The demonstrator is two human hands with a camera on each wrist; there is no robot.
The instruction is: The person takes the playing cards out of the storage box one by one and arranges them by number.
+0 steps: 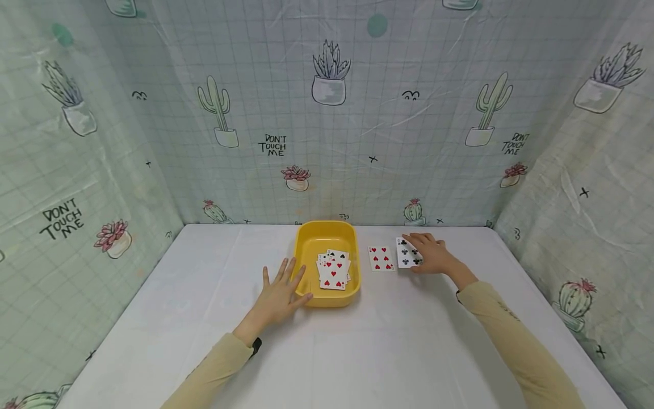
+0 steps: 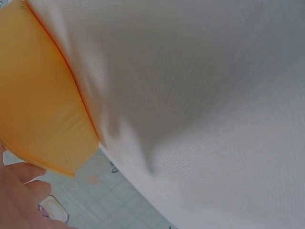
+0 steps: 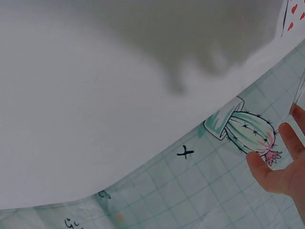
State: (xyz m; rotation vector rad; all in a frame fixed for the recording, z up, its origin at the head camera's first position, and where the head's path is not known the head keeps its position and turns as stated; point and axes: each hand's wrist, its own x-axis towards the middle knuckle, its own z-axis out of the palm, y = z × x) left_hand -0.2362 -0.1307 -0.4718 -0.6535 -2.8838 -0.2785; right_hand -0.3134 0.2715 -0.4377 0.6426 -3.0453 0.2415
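Note:
My left hand (image 1: 277, 298) has its fingers spread at the left rim of a yellow tray (image 1: 327, 302). In the left wrist view, the fingertips are close beside the wall of the tray. Inside it lie several overlapping playing cards, with a hearts card (image 1: 334, 275) on top. My right hand (image 1: 434, 257) pinches a clubs playing card (image 1: 405, 257) by its right side, and the fingers cover part of its face. In the right wrist view, only a thin edge of this card shows at the fingertips.
Just right of the tray, a six of hearts (image 1: 381, 259) lies face up on the white table (image 1: 327, 358), left of the clubs card. A cloth backdrop (image 1: 327, 130) with cactus drawings surrounds the table at the back and both sides.

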